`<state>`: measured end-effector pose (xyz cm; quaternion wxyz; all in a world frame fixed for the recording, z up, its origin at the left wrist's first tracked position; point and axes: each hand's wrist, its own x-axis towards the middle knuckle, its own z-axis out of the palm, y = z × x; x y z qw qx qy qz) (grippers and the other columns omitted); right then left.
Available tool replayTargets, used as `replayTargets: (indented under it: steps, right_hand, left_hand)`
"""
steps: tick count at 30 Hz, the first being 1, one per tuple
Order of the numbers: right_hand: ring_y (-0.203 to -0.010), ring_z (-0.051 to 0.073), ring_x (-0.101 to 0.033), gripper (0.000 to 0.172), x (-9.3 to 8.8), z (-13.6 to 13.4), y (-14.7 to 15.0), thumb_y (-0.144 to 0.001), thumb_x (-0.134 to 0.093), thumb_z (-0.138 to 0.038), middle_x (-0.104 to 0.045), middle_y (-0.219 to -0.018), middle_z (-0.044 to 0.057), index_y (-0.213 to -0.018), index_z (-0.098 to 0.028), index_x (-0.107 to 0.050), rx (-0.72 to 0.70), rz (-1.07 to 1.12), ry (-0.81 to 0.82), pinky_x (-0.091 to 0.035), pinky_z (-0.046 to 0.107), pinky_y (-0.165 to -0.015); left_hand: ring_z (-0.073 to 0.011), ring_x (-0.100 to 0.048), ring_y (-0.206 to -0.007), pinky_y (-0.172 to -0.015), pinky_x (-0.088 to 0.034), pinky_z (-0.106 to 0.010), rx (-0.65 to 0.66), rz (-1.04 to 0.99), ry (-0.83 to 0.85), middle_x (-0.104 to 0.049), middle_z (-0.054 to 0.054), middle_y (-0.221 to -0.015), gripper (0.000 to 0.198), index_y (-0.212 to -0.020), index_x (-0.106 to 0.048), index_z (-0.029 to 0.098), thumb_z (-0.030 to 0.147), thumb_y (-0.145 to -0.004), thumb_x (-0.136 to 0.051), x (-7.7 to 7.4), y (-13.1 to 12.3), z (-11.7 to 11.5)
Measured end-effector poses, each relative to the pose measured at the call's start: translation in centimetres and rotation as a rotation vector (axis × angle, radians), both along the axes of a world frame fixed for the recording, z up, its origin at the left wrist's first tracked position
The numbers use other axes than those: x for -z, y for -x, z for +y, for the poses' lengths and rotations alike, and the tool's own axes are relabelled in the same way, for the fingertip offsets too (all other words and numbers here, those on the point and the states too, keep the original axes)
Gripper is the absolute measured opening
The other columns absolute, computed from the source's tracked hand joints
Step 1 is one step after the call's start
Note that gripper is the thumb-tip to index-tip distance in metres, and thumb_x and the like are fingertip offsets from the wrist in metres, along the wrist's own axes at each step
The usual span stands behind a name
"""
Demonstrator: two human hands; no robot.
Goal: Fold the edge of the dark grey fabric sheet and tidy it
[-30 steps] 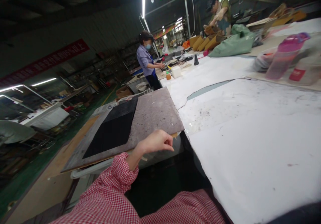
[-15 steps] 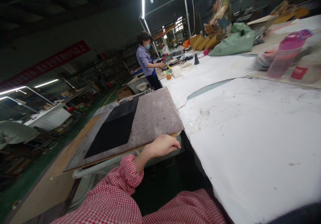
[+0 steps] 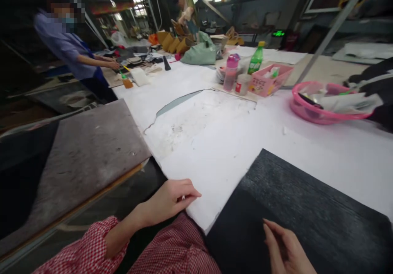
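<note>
My left hand [image 3: 172, 198] hovers by the near edge of the white-covered table [image 3: 211, 159], thumb and fingers loosely apart, nothing in it. At the lower right my right hand [image 3: 288, 247] is over a black sheet [image 3: 310, 200] on the table, with thumb and forefinger tips brought together at its surface. The sheet is matte on its near left part and speckled with a dull shine farther off. Its near end runs out of view. To the left, another black sheet [image 3: 21, 171] rests on a grey-brown board [image 3: 92, 143].
A dark gap [image 3: 147, 184] separates board and table. Farther back stand a pink basket [image 3: 325, 116], a pink box [image 3: 270, 81], a green bottle [image 3: 256, 59] and a pink-lidded bottle [image 3: 231, 73]. One co-worker [image 3: 70, 49] stands at the left, another person [image 3: 187, 14] at the back.
The view has swung right, bringing the pink basket, my right hand and the black sheet under it into sight. My left hand now appears by the white table's edge, away from the board.
</note>
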<state>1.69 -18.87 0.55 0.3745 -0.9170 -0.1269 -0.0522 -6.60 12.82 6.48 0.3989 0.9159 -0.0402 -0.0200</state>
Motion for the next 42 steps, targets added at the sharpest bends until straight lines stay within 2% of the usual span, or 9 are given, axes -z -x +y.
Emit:
replayTargets:
  steps: [3,5,9,12,22,28,34,39,42]
  right_hand:
    - [-0.073,0.017,-0.069,0.045,-1.0,0.1,-1.0,-0.097,-0.034,-0.06,-0.069,-0.094,0.0,-0.099,-0.026,-0.064,-0.096,-0.146,0.187,-0.053,0.024,-0.055]
    - [-0.07,0.015,-0.069,0.045,-1.3,0.6,-1.7,-0.099,-0.029,-0.057,-0.068,-0.094,0.0,-0.101,-0.026,-0.062,-0.161,-0.191,0.276,-0.052,0.025,-0.053]
    - [-0.078,0.017,-0.067,0.044,-0.8,1.9,-3.1,-0.101,-0.025,-0.053,-0.065,-0.098,0.001,-0.107,-0.026,-0.059,-0.186,-0.181,0.391,-0.051,0.028,-0.057]
    - [-0.085,0.019,-0.065,0.046,-0.1,2.8,-4.0,-0.101,-0.023,-0.053,-0.064,-0.1,0.002,-0.108,-0.025,-0.059,-0.151,-0.163,0.441,-0.05,0.03,-0.061]
    - [-0.087,0.024,-0.055,0.04,0.5,3.3,-4.7,-0.101,-0.032,-0.05,-0.061,-0.098,0.006,-0.101,-0.022,-0.061,-0.14,-0.216,0.413,-0.044,0.036,-0.073]
    - [-0.089,0.026,-0.052,0.035,0.8,3.3,-4.7,-0.1,-0.038,-0.047,-0.06,-0.097,0.008,-0.099,-0.021,-0.061,-0.144,-0.247,0.377,-0.042,0.038,-0.078]
    - [-0.087,0.026,-0.051,0.027,1.0,3.5,-4.6,-0.099,-0.043,-0.04,-0.062,-0.095,0.006,-0.087,-0.022,-0.059,-0.142,-0.295,0.354,-0.038,0.039,-0.074]
    - [-0.096,0.025,-0.055,0.018,1.3,3.6,-4.3,-0.1,-0.043,-0.031,-0.065,-0.093,0.002,-0.091,-0.023,-0.056,-0.188,-0.315,0.31,-0.036,0.04,-0.083]
    - [-0.092,0.024,-0.056,0.019,1.5,3.6,-4.3,-0.1,-0.043,-0.033,-0.064,-0.088,0.004,-0.091,-0.022,-0.056,-0.16,-0.319,0.287,-0.036,0.04,-0.084]
  left_hand:
    - [-0.0138,-0.06,-0.087,-0.078,-0.045,-0.023,0.213,-0.075,-0.029,-0.065,-0.004,-0.091,0.021,-0.104,-0.067,0.018,0.024,-0.098,-0.048,1.0,-3.3,-3.5]
    - [-0.0149,-0.059,-0.089,-0.079,-0.046,-0.024,0.3,-0.131,-0.083,-0.065,-0.005,-0.094,0.02,-0.103,-0.067,0.018,0.026,-0.098,-0.049,1.8,-5.4,-5.3]
    - [-0.0167,-0.057,-0.091,-0.079,-0.047,-0.026,0.364,-0.239,-0.2,-0.063,-0.006,-0.096,0.02,-0.104,-0.065,0.018,0.025,-0.097,-0.048,3.4,-8.7,-7.3]
    - [-0.0183,-0.055,-0.088,-0.077,-0.047,-0.029,0.359,-0.257,-0.296,-0.061,-0.006,-0.092,0.022,-0.1,-0.065,0.017,0.026,-0.098,-0.045,4.5,-10.0,-7.9]
    - [-0.0187,-0.054,-0.09,-0.078,-0.045,-0.029,0.33,-0.211,-0.234,-0.061,-0.006,-0.096,0.021,-0.102,-0.064,0.018,0.034,-0.096,-0.051,6.3,-10.4,-7.5]
    - [-0.0183,-0.054,-0.089,-0.077,-0.044,-0.029,0.327,-0.215,-0.229,-0.061,-0.005,-0.095,0.022,-0.101,-0.065,0.018,0.035,-0.095,-0.053,6.3,-10.6,-7.5]
    - [-0.0172,-0.054,-0.089,-0.076,-0.044,-0.029,0.328,-0.199,-0.241,-0.06,-0.004,-0.094,0.023,-0.1,-0.065,0.018,0.037,-0.096,-0.053,6.1,-10.7,-7.4]
    - [-0.0177,-0.055,-0.089,-0.076,-0.044,-0.028,0.303,-0.176,-0.235,-0.061,-0.004,-0.092,0.025,-0.098,-0.063,0.017,0.04,-0.095,-0.054,6.0,-10.9,-7.4]
    - [-0.0181,-0.055,-0.09,-0.077,-0.044,-0.028,0.293,-0.168,-0.22,-0.061,-0.004,-0.093,0.026,-0.097,-0.061,0.017,0.041,-0.094,-0.055,6.0,-10.9,-7.3]
